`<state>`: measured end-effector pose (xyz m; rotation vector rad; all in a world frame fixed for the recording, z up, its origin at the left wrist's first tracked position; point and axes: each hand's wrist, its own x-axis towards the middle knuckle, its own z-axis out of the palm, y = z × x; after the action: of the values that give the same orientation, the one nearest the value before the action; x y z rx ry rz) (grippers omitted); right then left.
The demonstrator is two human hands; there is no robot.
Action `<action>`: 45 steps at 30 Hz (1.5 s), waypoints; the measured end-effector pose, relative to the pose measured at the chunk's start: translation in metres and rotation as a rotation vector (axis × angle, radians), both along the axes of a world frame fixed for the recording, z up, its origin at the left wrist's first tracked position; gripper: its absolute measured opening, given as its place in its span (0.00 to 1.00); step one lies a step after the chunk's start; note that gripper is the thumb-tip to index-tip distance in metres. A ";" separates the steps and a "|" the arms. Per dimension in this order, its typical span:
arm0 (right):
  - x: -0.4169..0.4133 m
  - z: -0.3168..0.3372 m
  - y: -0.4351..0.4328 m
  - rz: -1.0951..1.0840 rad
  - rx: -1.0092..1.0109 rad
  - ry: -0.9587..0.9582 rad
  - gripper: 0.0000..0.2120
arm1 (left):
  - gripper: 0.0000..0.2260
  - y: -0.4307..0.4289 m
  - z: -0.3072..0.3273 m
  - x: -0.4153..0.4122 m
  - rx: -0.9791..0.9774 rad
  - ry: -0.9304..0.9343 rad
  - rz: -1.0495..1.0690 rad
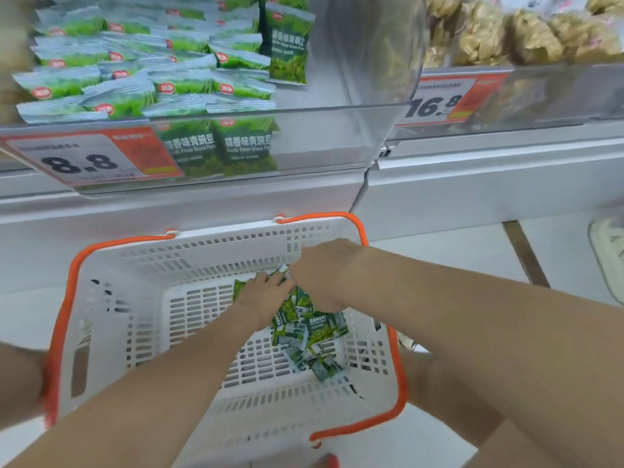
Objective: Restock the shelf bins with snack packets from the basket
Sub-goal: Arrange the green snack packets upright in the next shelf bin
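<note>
**Me:** Forearms (169, 383) first: both of mine reach into the white basket (236, 238) with orange handles.

**You:** And the left hand?

**Me:** My left hand (266, 295) is down inside, fingers fairly straight, lying on the green snack packets (314, 329) heaped at the basket's right side.

**You:** The right?

**Me:** My right hand (324, 275) is just beside it over the same heap. Its fingers are tucked under and hidden, so I cannot tell whether they hold anything.

**You:** The bin?

**Me:** Above the basket, the clear shelf bin (320, 140) with the 8.8 price tag (81, 160) has stocked packets (152, 82) stacked in its left part.
</note>
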<state>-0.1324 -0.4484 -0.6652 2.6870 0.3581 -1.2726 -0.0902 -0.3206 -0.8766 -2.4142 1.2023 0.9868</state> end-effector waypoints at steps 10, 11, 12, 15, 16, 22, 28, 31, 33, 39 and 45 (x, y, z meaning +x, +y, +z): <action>0.012 0.014 0.011 0.006 0.073 -0.087 0.08 | 0.12 0.025 -0.007 0.012 -0.042 0.008 0.315; 0.013 0.017 0.013 0.018 0.071 -0.090 0.07 | 0.13 0.026 -0.005 0.016 -0.071 0.059 0.344; 0.015 0.020 0.015 0.032 0.069 -0.093 0.07 | 0.15 0.026 -0.001 0.020 -0.114 0.132 0.365; 0.019 0.035 0.021 0.052 0.069 -0.107 0.04 | 0.13 0.026 0.037 0.031 -0.275 0.265 0.336; 0.020 0.042 0.024 0.043 0.056 -0.117 0.04 | 0.12 0.025 0.058 0.034 -0.320 0.259 0.330; 0.008 0.078 0.030 -0.135 0.050 -0.274 0.08 | 0.14 0.022 0.181 0.043 -0.408 0.336 0.345; -0.007 0.108 0.036 -0.461 0.196 -0.509 0.11 | 0.07 0.032 0.282 0.034 -0.575 0.577 0.556; -0.005 0.129 0.027 -0.621 0.333 -0.633 0.06 | 0.10 0.032 0.325 0.031 -0.708 0.585 0.715; -0.004 0.145 0.018 -0.765 0.524 -0.677 0.09 | 0.12 0.033 0.348 0.032 -0.834 0.564 0.804; 0.006 0.166 0.013 -0.885 1.040 -0.897 0.24 | 0.08 0.034 0.384 0.052 -1.219 0.646 1.036; 0.027 0.163 0.004 -0.786 0.869 -1.078 0.10 | 0.18 0.027 0.379 0.072 -1.310 0.458 0.938</action>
<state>-0.1050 -0.4446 -0.5026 3.8587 -0.4384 0.6721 -0.0186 -0.2938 -0.4974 -4.2194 0.8908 1.2109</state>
